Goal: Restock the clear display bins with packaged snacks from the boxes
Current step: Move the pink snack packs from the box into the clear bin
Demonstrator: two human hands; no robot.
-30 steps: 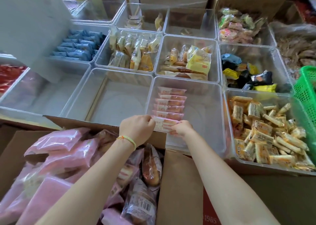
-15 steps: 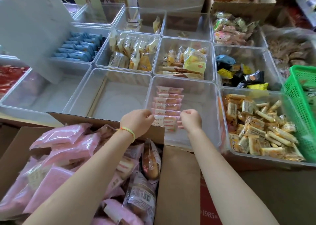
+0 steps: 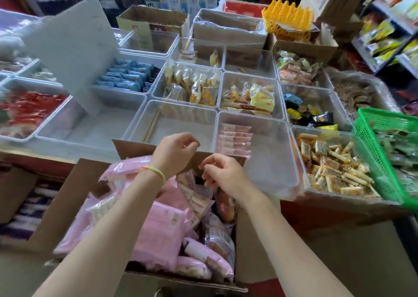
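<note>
Both hands hover over the far edge of the cardboard box (image 3: 95,197), the left hand (image 3: 174,152) and right hand (image 3: 222,172) loosely curled and holding nothing. Just beyond the fingers, a row of pink packets (image 3: 235,139) lies along the left wall of a clear bin (image 3: 271,161), its right side bare. The nearest packets are hidden behind the box flap; motion blur smears the edges.
</note>
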